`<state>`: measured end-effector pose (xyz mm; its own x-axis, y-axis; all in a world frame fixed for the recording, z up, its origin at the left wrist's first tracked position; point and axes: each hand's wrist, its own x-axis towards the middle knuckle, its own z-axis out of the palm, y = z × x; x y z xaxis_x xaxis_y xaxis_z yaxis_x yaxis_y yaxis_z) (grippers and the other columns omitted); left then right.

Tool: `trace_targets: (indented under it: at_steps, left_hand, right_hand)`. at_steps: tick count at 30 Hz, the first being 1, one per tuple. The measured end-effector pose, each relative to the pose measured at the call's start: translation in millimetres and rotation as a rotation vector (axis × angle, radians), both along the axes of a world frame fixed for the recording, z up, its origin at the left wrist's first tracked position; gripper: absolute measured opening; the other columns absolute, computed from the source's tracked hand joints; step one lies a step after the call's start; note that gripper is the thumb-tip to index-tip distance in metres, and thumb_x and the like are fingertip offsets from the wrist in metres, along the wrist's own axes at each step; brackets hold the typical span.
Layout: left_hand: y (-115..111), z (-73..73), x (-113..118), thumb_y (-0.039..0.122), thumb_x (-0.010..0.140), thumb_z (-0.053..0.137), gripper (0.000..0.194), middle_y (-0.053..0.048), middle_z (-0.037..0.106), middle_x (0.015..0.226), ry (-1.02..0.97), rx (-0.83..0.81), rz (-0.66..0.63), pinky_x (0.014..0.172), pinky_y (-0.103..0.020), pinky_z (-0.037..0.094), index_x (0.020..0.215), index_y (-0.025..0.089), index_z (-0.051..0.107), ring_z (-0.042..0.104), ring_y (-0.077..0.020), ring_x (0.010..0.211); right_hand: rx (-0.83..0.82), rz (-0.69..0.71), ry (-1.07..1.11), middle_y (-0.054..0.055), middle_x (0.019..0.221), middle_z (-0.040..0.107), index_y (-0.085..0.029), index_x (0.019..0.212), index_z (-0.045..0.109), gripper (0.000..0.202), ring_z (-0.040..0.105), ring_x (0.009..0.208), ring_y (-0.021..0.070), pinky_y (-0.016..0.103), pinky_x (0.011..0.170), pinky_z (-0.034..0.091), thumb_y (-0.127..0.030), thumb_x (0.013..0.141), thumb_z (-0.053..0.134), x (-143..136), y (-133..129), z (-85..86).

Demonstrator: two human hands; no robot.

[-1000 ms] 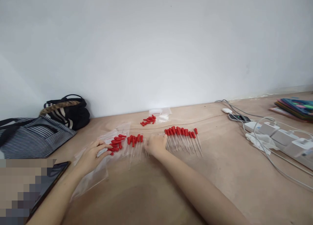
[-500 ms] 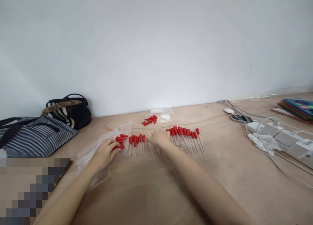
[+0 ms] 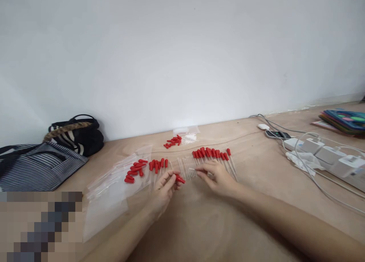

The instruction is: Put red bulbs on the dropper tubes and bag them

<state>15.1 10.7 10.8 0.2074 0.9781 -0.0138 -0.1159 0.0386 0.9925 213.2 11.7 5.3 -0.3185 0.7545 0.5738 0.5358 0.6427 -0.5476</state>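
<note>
Red bulb point(image 3: 180, 179) clamped in grip of left hand point(image 3: 165, 186); clear tube point(image 3: 192, 169) pinched in right hand point(image 3: 218, 177), close by.

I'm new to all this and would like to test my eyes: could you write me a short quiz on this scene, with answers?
1. What does the left hand hold?
(a) a phone
(b) at least one red bulb
(c) a white charger

2. True or false: the striped bag lies to the right of the right hand.

3. Fill in: the loose bulbs left of the left hand rest on clear plastic ____.

Key: 1. b; 2. false; 3. bags.
</note>
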Motion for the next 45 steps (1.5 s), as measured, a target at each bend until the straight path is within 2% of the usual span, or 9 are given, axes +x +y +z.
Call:
trace_targets:
  at_steps: [4, 7, 13, 18, 26, 35, 45]
  left_hand:
    - [-8.2, -11.9, 11.6, 0.034, 0.059, 0.072, 0.028, 0.001, 0.058, 0.068, -0.004, -0.018, 0.012, 0.064, -0.021, 0.043, 0.074, 0.016, 0.057, 0.054, -0.0107, 0.065]
    - [-10.4, -16.3, 11.4, 0.032, 0.058, 0.073, 0.028, 0.002, 0.058, 0.071, -0.010, -0.028, 0.009, 0.066, -0.023, 0.045, 0.074, 0.017, 0.057, 0.055, -0.0113, 0.067]
    - [-12.7, -16.4, 10.0, 0.028, 0.056, 0.075, 0.028, 0.002, 0.060, 0.074, -0.042, -0.069, -0.022, 0.070, -0.024, 0.046, 0.075, 0.017, 0.057, 0.058, -0.0123, 0.071]
    - [-13.8, -16.7, 9.5, 0.029, 0.058, 0.073, 0.025, 0.002, 0.061, 0.073, -0.023, -0.035, -0.051, 0.072, -0.024, 0.046, 0.075, 0.018, 0.058, 0.058, -0.0127, 0.073]
    - [-13.3, -18.3, 9.7, 0.033, 0.059, 0.072, 0.025, -0.002, 0.066, 0.076, 0.037, -0.012, -0.015, 0.073, -0.027, 0.047, 0.077, 0.017, 0.063, 0.060, -0.0152, 0.073]
    - [-14.8, -21.3, 11.8, 0.035, 0.053, 0.075, 0.031, -0.002, 0.069, 0.068, 0.068, 0.023, 0.085, 0.066, -0.027, 0.051, 0.076, 0.016, 0.066, 0.062, -0.0159, 0.065]
    - [-18.3, -21.4, 8.9, 0.031, 0.055, 0.074, 0.022, -0.002, 0.070, 0.068, 0.134, 0.118, 0.105, 0.066, -0.028, 0.053, 0.072, 0.018, 0.067, 0.064, -0.0181, 0.066]
  right_hand:
    - [0.100, -0.006, -0.043, 0.003, 0.075, 0.064, -0.018, 0.091, 0.058, 0.017, 0.054, 0.065, 0.0127, 0.029, 0.068, 0.035, -0.015, 0.083, 0.044, 0.7, -14.6, -16.1]
    - [0.125, -0.004, -0.070, 0.003, 0.075, 0.063, -0.018, 0.091, 0.058, 0.018, 0.053, 0.064, 0.0121, 0.030, 0.067, 0.033, -0.014, 0.083, 0.043, 1.9, -18.8, -20.8]
    - [0.151, -0.027, -0.136, 0.002, 0.076, 0.064, -0.018, 0.090, 0.058, 0.017, 0.052, 0.065, 0.0125, 0.031, 0.068, 0.029, -0.014, 0.083, 0.043, 1.0, -21.6, -20.8]
    - [0.151, -0.034, -0.130, 0.002, 0.075, 0.064, -0.019, 0.091, 0.058, 0.017, 0.052, 0.063, 0.0115, 0.030, 0.068, 0.028, -0.015, 0.083, 0.043, -0.1, -22.8, -22.1]
    - [0.182, -0.058, -0.158, 0.001, 0.074, 0.063, -0.019, 0.094, 0.058, 0.019, 0.052, 0.061, 0.0110, 0.030, 0.067, 0.028, -0.015, 0.082, 0.043, -1.9, -23.6, -23.0]
    - [0.236, -0.028, -0.127, 0.001, 0.064, 0.059, -0.016, 0.087, 0.059, 0.018, 0.045, 0.055, 0.0106, 0.030, 0.065, 0.027, -0.016, 0.082, 0.042, -12.6, -29.8, -22.6]
    - [0.322, -0.014, -0.144, 0.001, 0.061, 0.056, -0.015, 0.088, 0.059, 0.020, 0.043, 0.055, 0.0116, 0.030, 0.063, 0.027, -0.015, 0.082, 0.041, -14.9, -36.1, -19.5]
